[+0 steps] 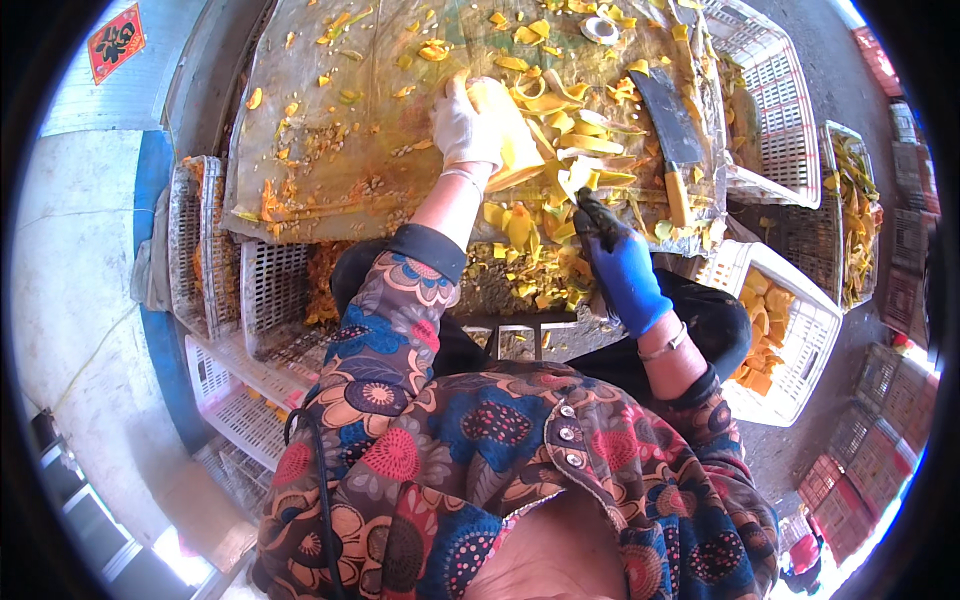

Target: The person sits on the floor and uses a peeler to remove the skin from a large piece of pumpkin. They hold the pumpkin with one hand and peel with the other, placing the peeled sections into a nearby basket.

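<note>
My left hand (466,127), in a white knit glove, holds a large piece of orange pumpkin (511,131) against the covered table (337,172). In a blue glove with dark fingers, my right hand (619,262) is closed on something near the piece's lower right; the tool's blade is too blurred to make out. Curved strips of pumpkin peel (589,142) lie heaped right of the piece. A cleaver (671,124) with a wooden handle rests at the table's right side.
A roll of tape (600,30) lies at the far side. At the right, a white plastic crate (810,345) holds cut orange pieces, and another crate (859,217) holds peel. More crates (274,285) stand at the left. Peel scraps and seeds litter the table.
</note>
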